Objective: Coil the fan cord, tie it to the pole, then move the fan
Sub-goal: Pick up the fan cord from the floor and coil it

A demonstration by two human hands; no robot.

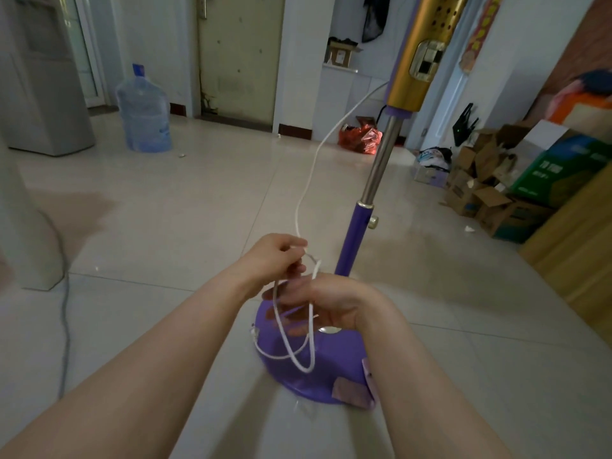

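Note:
A standing fan has a round purple base (318,376), a purple and steel pole (374,180) and a gold control column (420,61). Its white cord (313,167) drops from the column down to my hands, which are above the base. My left hand (275,256) pinches the cord between thumb and fingers. My right hand (318,303) is spread flat, fingers pointing left, with loops of the cord hanging around it down over the base. The fan head is out of view.
A large water bottle (144,117) and a water dispenser (43,81) stand at the back left. A red bag (359,139) lies behind the pole. Cardboard boxes (490,193) pile up at the right by a wooden cabinet (576,233). A grey cable (64,309) trails on the left floor.

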